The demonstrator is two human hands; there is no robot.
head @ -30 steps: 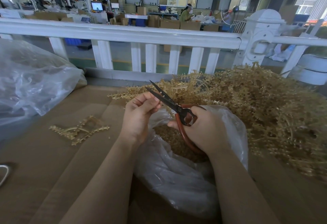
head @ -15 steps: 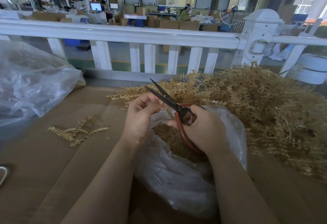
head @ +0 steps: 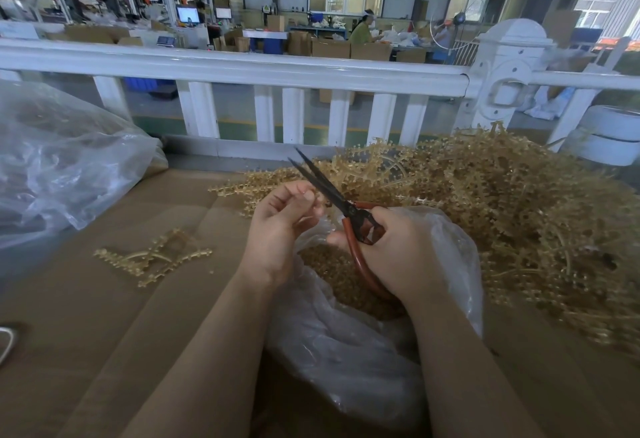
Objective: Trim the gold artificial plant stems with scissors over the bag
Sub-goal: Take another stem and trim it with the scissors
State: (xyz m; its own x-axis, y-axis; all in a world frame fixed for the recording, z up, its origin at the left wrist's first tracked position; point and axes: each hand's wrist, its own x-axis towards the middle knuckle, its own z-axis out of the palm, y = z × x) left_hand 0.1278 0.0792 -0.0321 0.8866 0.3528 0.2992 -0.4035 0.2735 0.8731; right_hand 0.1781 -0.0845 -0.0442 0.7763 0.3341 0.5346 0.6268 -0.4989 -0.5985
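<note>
Brown cardboard (head: 104, 316) covers the work surface, with a white railing (head: 242, 69) and a factory floor behind it. At the centre, the right hand (head: 398, 250) grips the red handles of the scissors (head: 341, 202), fingers curled round the loops; the dark blades stand slightly apart, pointing toward 11 o'clock. Just beside the blades, at 9 o'clock from them, the left hand (head: 280, 226) has fingertips pinched together on something too small to make out. Both hands hover over the clear plastic bag (head: 346, 351), whose open mouth shows gold trimmings (head: 332, 271) inside. From 12 to 3 o'clock of the bag lies the big pile of gold plant stems (head: 502, 212). At 9 o'clock, well apart, a few loose stems (head: 152, 257) lie on the cardboard. Farther out, at 10 o'clock, sits a larger crumpled plastic bag (head: 62, 160).
</note>
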